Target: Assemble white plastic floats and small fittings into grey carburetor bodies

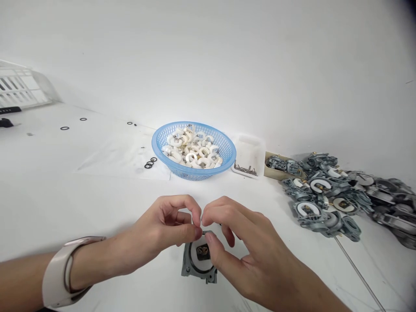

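What we cannot make out at the bench

Our left hand (165,225) and right hand (247,251) pinch something too small to identify, and together they cover the top and right side of the grey metal housing (198,260). Our forearms run off the bottom edge. The white crate (19,89) is cut by the left edge, the pile of metal castings (341,190) by the right. The small bits in the clear tray (247,167) are too fine to name.
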### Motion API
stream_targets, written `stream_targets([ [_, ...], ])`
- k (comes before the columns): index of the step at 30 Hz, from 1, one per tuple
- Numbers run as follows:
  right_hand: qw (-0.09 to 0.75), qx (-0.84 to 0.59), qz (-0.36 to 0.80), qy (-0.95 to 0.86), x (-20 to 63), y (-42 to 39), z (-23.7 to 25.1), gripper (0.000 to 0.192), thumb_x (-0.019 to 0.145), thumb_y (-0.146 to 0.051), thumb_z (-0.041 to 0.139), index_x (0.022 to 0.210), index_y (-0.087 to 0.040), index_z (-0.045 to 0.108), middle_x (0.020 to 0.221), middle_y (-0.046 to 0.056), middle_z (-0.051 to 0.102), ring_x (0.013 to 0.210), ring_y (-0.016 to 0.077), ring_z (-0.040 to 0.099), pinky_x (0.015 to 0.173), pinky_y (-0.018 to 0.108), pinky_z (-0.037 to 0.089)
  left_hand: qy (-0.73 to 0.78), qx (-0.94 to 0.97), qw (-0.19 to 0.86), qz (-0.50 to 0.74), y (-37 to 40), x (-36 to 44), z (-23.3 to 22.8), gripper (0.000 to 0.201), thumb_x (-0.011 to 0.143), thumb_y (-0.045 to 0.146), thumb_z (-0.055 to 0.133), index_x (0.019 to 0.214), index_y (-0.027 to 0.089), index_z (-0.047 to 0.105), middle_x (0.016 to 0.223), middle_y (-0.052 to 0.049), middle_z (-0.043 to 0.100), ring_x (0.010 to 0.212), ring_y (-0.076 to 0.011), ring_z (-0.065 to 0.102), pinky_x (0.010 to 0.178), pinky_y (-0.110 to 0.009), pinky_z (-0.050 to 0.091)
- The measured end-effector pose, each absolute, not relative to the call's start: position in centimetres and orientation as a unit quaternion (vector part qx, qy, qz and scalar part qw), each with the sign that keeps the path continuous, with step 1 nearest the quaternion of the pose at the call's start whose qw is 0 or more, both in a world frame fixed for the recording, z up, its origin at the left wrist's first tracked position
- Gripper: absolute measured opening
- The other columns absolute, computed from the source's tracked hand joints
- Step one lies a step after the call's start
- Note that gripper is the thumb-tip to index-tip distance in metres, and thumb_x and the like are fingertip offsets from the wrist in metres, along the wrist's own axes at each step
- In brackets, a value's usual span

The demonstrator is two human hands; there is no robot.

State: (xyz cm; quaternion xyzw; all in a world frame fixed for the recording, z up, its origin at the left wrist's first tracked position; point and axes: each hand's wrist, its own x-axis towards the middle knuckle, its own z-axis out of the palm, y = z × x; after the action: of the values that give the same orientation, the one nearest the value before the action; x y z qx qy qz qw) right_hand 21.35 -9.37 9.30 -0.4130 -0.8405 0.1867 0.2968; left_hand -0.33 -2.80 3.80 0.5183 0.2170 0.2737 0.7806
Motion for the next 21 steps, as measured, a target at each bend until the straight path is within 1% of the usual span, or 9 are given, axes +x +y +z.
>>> stream_targets([
  [4, 0.289, -0.420, 0.189, -0.839, 21.26, -9.53, 9.54, 0.031, 0.099, -0.005, 0.049, 0.117, -0.030, 0.052, 0.102, -0.007, 0.065, 0.076, 0.0098, 0.056, 0.066, 0.023, 0.046, 0.207, 0.513, 0.788, 0.271, -2.79, -0.36, 3.90, 0.016, 0.100, 0.025, 0.078, 0.092, 0.020, 0.066, 0.070, 0.005, 0.053, 0.065, -0.0103, 0.036, 0.062, -0.028, 0.025],
  [7, 0.288, -0.420, 0.186, -0.840, 21.28, -9.55, 9.64, 0.031, 0.099, -0.005, 0.050, 0.116, -0.030, 0.052, 0.102, -0.007, 0.064, 0.076, 0.0099, 0.057, 0.066, 0.023, 0.045, 0.205, 0.513, 0.786, 0.276, -2.80, -0.37, 3.91, 0.016, 0.100, 0.025, 0.078, 0.092, 0.020, 0.065, 0.069, 0.006, 0.051, 0.064, -0.0103, 0.035, 0.061, -0.029, 0.023],
  [13, 0.287, -0.418, 0.182, -0.843, 21.27, -9.48, 9.55, 0.030, 0.099, -0.006, 0.050, 0.116, -0.030, 0.052, 0.102, -0.007, 0.065, 0.075, 0.0098, 0.056, 0.065, 0.023, 0.045, 0.203, 0.520, 0.782, 0.277, -2.92, -0.38, 3.82, 0.015, 0.101, 0.024, 0.076, 0.091, 0.020, 0.066, 0.076, 0.004, 0.058, 0.065, -0.0100, 0.036, 0.061, -0.029, 0.023],
  [21, 0.288, -0.420, 0.183, -0.841, 21.32, -9.50, 9.45, 0.030, 0.099, -0.006, 0.050, 0.117, -0.030, 0.053, 0.102, -0.007, 0.065, 0.076, 0.0094, 0.057, 0.066, 0.022, 0.046, 0.199, 0.522, 0.781, 0.279, -2.84, -0.27, 3.94, 0.014, 0.101, 0.025, 0.075, 0.092, 0.021, 0.066, 0.075, 0.004, 0.058, 0.065, -0.0103, 0.037, 0.060, -0.029, 0.024],
])
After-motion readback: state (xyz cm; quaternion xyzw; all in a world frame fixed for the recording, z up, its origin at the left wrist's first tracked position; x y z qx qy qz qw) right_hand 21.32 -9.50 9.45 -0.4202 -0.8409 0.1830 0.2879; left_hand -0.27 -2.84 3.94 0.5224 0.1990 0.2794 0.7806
